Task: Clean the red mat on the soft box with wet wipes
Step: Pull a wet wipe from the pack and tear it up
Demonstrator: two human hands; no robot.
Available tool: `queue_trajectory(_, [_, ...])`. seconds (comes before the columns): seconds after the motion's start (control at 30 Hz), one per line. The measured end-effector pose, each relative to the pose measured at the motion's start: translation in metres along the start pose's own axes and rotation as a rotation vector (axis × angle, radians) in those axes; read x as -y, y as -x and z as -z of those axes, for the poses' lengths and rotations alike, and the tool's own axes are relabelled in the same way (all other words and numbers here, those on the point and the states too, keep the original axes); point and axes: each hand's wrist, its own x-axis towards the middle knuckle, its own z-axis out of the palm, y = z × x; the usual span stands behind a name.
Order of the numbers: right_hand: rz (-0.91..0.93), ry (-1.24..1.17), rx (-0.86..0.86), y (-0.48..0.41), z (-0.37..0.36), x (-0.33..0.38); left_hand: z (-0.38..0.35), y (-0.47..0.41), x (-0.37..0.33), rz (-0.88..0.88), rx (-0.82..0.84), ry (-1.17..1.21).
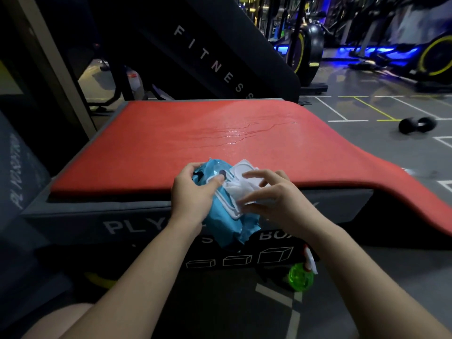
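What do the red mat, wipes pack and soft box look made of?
Red mat: likely rubbery foam, fine matte texture; it droops unsupported at the right; wet streaks shine on it.
Wipes pack: thin blue plastic film, crinkled, glossy; flip lid looks like rigid white plastic.
Soft box: probably foam under matte grey vinyl or fabric, printed lettering.

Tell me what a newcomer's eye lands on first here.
The red mat fills the middle, atop the grey plyo box, wet-shiny toward its far side. At its near edge the left hand grips a blue wet wipes pack; the right hand pinches a white wipe.
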Motion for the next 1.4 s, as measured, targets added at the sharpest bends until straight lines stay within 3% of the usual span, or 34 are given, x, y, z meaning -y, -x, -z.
queue_trajectory(0.2, [-0.078,-0.109,-0.021,0.0,-0.012,0.007,0.007,-0.002,0.005,-0.017,0.014,-0.074])
queue_trajectory(0.33, [-0.199,-0.304,-0.22,-0.004,-0.005,0.016,0.009,0.001,0.005,-0.128,-0.007,-0.237])
queue_trajectory(0.53, [-0.326,-0.621,-0.533,-0.011,-0.001,0.024,0.005,0.009,-0.004,-0.184,0.048,-0.28])
queue_trajectory(0.67, [-0.439,-0.843,-0.427,-0.011,0.003,0.025,0.0,0.013,0.001,-0.133,0.083,-0.259])
queue_trajectory(0.73, [-0.39,-0.953,-0.294,-0.01,0.002,0.03,0.001,0.011,0.003,-0.065,0.05,-0.173])
queue_trajectory(0.83, [-0.317,-0.709,-0.203,-0.009,-0.006,0.033,0.004,0.01,-0.001,0.015,0.026,-0.036])
queue_trajectory(0.93, [-0.37,-0.498,-0.319,-0.01,-0.011,0.031,0.007,0.012,-0.007,-0.023,0.075,-0.047])
queue_trajectory(1.07, [-0.43,-0.621,-0.32,-0.011,-0.011,0.037,0.01,0.016,-0.015,-0.11,0.2,-0.156])
queue_trajectory(1.27, [-0.679,-0.967,-0.451,-0.014,-0.019,0.029,0.01,0.016,-0.021,-0.175,0.231,-0.209])
queue_trajectory(1.4, [-0.635,-0.793,-0.479,-0.016,-0.018,0.026,0.006,0.012,-0.015,-0.202,0.237,-0.234])
